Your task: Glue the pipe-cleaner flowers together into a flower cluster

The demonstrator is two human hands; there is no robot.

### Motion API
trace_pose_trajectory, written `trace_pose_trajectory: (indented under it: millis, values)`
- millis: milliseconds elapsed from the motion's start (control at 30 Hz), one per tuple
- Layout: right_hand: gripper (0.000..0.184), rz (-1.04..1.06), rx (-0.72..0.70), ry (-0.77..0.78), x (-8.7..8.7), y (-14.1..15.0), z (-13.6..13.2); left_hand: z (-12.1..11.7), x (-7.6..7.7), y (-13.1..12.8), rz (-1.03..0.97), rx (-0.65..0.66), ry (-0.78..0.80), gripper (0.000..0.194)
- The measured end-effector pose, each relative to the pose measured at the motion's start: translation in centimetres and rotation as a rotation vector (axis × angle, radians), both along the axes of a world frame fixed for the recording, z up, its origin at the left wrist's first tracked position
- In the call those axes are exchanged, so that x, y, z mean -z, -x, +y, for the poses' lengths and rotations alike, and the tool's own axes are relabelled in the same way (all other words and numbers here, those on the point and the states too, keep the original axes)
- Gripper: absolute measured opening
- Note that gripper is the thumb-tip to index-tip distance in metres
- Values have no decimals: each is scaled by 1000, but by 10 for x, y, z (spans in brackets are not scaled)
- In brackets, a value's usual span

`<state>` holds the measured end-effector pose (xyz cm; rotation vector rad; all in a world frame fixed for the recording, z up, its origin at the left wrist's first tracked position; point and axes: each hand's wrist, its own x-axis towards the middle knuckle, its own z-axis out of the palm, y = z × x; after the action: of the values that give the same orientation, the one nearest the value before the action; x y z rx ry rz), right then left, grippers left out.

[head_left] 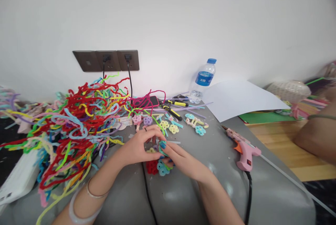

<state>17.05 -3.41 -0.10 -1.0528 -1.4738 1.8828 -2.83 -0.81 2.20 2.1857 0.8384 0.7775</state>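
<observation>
Both hands meet over the middle of a grey table. My left hand is curled, fingers closed on a small pipe-cleaner piece in teal and purple. My right hand pinches the same piece from the right, its nails painted blue. Just beneath the hands lie a red pipe-cleaner flower and a blue one. What exactly sits between the fingers is partly hidden.
A big tangle of coloured pipe cleaners fills the left. Finished small flowers lie behind the hands. A pink glue gun lies right, its cord running forward. Water bottle, white paper, pliers, wall sockets. Another person's arm far right.
</observation>
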Motion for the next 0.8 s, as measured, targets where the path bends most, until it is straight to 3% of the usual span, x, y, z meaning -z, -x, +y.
trace_pose_trajectory:
  millis: [300,600,800]
  values:
    - [58,-27,1,-136,-6,5,-7,6,9,3,-107,-17,-10,9]
    - [26,-78,46,-326,-13,-6,-6,6,8,3,-82,-37,-69,8]
    - [32,-16,170,-354,-14,-9,-3,5,6,3,-95,-53,-82,15]
